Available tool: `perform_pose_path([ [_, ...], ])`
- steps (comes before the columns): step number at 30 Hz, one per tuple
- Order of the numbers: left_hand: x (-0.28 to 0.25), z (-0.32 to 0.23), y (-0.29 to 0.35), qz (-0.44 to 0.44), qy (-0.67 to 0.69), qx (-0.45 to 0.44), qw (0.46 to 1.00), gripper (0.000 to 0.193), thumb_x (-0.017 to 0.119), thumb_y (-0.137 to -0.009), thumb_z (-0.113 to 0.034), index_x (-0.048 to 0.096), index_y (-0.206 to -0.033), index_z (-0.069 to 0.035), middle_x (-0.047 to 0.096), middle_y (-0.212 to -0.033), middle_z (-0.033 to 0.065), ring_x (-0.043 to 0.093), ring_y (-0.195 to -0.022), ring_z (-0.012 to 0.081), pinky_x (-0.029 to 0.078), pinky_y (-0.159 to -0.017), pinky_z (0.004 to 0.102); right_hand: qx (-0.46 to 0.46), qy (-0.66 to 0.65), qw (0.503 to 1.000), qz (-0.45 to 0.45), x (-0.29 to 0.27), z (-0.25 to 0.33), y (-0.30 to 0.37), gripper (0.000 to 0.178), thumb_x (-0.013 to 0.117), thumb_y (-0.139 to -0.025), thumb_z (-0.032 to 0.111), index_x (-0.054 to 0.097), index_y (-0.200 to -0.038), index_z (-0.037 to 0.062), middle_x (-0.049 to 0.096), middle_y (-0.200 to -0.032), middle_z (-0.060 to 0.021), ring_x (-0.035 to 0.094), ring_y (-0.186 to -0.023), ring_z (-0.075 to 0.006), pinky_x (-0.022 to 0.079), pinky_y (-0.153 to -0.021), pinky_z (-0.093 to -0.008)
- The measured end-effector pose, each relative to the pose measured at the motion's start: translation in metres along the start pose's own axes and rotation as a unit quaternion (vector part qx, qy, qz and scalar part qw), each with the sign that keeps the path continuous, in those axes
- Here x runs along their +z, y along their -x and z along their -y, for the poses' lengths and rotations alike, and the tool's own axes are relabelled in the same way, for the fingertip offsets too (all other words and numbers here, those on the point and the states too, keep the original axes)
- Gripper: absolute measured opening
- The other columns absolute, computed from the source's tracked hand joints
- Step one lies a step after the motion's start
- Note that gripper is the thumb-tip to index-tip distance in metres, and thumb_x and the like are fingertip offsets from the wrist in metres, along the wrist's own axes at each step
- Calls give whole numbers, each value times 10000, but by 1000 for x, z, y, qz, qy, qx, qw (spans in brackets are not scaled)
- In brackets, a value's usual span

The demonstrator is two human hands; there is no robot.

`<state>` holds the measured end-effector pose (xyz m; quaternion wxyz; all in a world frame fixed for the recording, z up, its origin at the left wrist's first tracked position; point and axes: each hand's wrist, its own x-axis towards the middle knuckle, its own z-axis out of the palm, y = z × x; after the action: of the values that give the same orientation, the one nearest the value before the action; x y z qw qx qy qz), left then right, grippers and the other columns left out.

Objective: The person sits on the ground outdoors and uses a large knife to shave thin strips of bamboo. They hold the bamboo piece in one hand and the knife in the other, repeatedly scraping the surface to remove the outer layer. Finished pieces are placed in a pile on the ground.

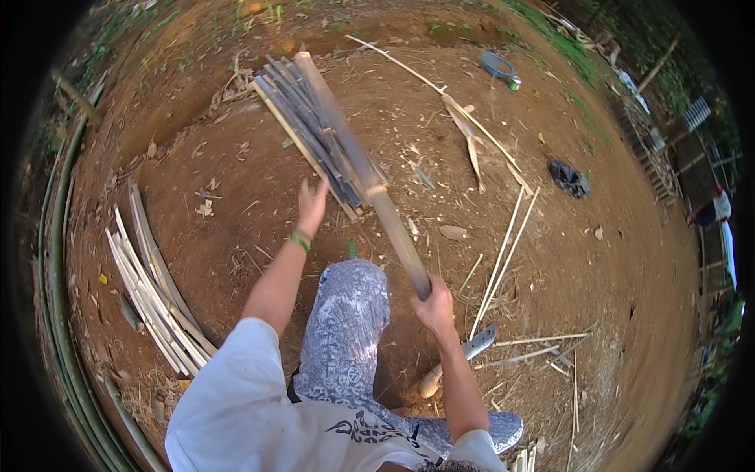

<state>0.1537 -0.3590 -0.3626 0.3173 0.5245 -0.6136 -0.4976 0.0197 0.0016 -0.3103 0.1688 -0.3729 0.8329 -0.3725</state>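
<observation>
In my right hand [435, 307] is the near end of a long bamboo piece [403, 240]. It slants away to the far left, over the right side of a pile of dark split bamboo slats [292, 118]. My left hand [312, 206] is open, fingers spread, beside the near left end of that pile, and holds nothing. A green band circles its wrist. By my right forearm, a machete [480, 341] lies on the ground, its pale handle toward me. The forearm hides part of it.
Pale bamboo strips [149, 303] lie at the left, beyond them long green poles [59, 315]. Thin strips [503, 256] and curled sheaths [472, 145] are scattered to the right. Farther off are a black plastic bag [568, 179], a blue ring-shaped thing [497, 64] and a can [515, 82].
</observation>
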Motion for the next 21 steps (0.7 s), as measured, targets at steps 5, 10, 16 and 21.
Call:
perform_pose_path([
  [5,-47,155,113,90,-353,-229,903,1465,759,-607,-757,-97,-1574,-66,-103,-1614,301,-115,-1511,416,-23,-1138,678,-53,5,998,-26,90,28,-115,570,724,-712,116,578,-1241,-39,647,-1130,-278,637,-1023,-447,509,-907,-488],
  [10,-65,197,133,213,-460,-179,843,1579,804,-536,-748,-195,-1549,-63,-287,-1571,285,-258,-1464,448,-106,-1078,730,-71,-6,997,6,159,73,-224,498,729,-719,137,629,-1170,-49,651,-1116,-301,641,-1049,-436,517,-908,-483],
  [16,-71,194,128,274,-432,-204,835,1630,828,-514,-730,-272,-1518,-67,-355,-1536,293,-310,-1434,466,-111,-1071,732,-35,184,979,77,209,93,-312,559,761,-773,189,603,-1287,36,624,-1241,-258,628,-1139,-377,514,-965,-457],
  [21,-66,184,122,290,-444,-204,823,1649,808,-503,-773,-284,-1510,-55,-355,-1530,304,-314,-1428,471,-100,-1080,723,-101,192,976,-27,219,44,-300,465,706,-812,119,617,-1266,71,568,-1231,-207,575,-1146,-382,503,-960,-455],
])
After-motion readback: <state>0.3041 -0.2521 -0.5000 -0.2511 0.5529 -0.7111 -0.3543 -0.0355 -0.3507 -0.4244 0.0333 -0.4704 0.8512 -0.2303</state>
